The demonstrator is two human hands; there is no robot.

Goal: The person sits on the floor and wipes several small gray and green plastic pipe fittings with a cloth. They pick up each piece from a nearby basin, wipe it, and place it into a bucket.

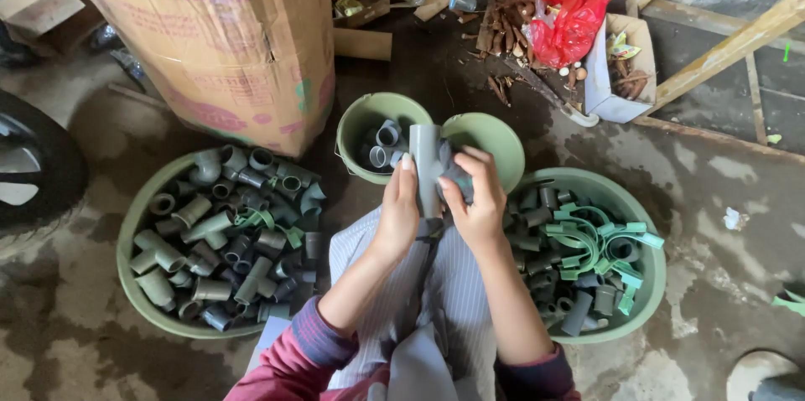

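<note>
Bare hands (436, 204); maroon sleeves with dark purple cuffs; pale striped cloth over the lap

Your left hand (397, 208) and right hand (476, 204) are raised close together at centre, fingers curled in a grip, thumbs upward; both forearms angle inward from near, sleeves pushed up.

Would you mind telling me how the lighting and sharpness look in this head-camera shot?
Head view: soft, even daylight, no glare; the left hand and right hand on the grey pipe fitting are fairly sharp; the large basin of fittings is clear; wide-angle bending shows at the edges, near the tyre.
</note>
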